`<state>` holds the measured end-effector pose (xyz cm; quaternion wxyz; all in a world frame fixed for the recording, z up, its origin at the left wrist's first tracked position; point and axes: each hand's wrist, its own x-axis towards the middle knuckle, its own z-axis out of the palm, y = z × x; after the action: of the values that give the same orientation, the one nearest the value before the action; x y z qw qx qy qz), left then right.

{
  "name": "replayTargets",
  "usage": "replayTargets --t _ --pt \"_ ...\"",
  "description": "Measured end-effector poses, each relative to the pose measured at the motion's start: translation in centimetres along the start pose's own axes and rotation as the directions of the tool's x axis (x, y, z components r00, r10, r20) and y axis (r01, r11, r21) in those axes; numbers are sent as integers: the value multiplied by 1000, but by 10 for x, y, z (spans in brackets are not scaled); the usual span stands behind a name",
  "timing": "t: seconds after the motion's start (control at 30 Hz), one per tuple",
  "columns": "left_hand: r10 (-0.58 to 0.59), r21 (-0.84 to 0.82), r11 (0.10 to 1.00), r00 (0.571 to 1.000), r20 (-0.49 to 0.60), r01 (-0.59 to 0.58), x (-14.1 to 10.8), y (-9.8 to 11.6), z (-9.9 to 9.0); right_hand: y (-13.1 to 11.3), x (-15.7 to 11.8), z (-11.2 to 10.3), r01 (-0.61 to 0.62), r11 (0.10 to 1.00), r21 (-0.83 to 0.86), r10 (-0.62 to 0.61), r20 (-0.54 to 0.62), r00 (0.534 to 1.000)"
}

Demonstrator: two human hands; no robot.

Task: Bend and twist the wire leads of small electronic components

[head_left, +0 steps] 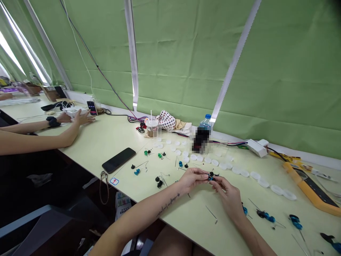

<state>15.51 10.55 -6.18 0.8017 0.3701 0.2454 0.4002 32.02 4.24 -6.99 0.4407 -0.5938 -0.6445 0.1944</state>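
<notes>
black and blue, the small part (211, 177) is largely hidden by the left hand (195, 177) and right hand (227, 193) that hold it, so its full shape is hard to make out, and blurred squares (201, 139) mask something before the bottle (205, 121). pale and smooth, the table (193, 209) carries white discs (215, 162), a phone (119, 160) and a yellow meter (313, 188) against green blinds (173, 53), while another person's hands (83, 118) touch a white box (74, 111) farther left. above the table, each hand's thumb and fingers are pinched nearly closed on the part, which shows dark on top with a blue bit below.
</notes>
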Motion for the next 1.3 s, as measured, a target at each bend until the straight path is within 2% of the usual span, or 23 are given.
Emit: replayTargets --t 0.53,0.73,0.9,1.2,1.3 --pt "-8 3 1000 1000 -2 8 1 -2 0 0 0 1 8 1000 27 -8 -3 1000" --pt "-13 13 1000 1000 9 13 -1 1 1 -6 0 0 -4 999 46 3 34 999" --pt "-6 27 1000 1000 24 5 -1 3 3 -12 0 -1 -14 998 68 13 21 1000" --pt "-16 20 1000 1000 -11 16 3 5 4 -11 2 -2 -9 997 75 8 5 1000" --pt "-6 10 1000 1000 -21 6 5 5 2 -9 4 -2 26 998 56 -25 -17 1000"
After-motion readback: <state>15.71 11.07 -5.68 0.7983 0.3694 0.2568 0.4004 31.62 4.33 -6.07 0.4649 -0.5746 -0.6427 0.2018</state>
